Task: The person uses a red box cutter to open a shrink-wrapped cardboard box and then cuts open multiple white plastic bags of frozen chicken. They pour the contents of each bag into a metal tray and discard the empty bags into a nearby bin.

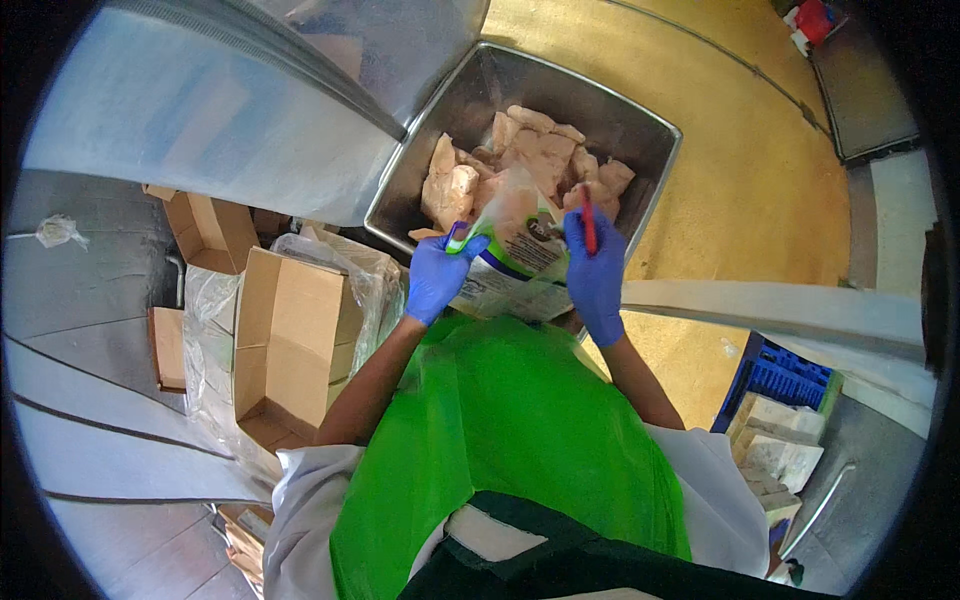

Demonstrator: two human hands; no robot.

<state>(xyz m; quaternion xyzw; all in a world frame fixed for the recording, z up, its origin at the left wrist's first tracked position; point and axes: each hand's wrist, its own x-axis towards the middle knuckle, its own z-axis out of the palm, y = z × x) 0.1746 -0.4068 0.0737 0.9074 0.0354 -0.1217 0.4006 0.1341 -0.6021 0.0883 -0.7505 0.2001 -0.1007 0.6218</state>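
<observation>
Both hands wear blue gloves. My left hand [437, 270] pinches the left side of a printed green-and-white plastic bag [515, 260]. My right hand [597, 275] is closed on a slim red tool [589, 225] at the bag's right; whether it also grips the bag is unclear. The bag's clear, crumpled top lies over pale pink pieces of what looks like raw meat [532, 150], piled in a deep steel tub [655, 140] just beyond my hands.
Open cardboard boxes [290, 330] and plastic wrap [205, 360] are at left, beside steel panels [200, 110]. A yellow floor [750, 200] spreads at right, with a blue crate [785, 375] and stacked packages [770, 450] lower right. A pale rail [780, 310] crosses the right side.
</observation>
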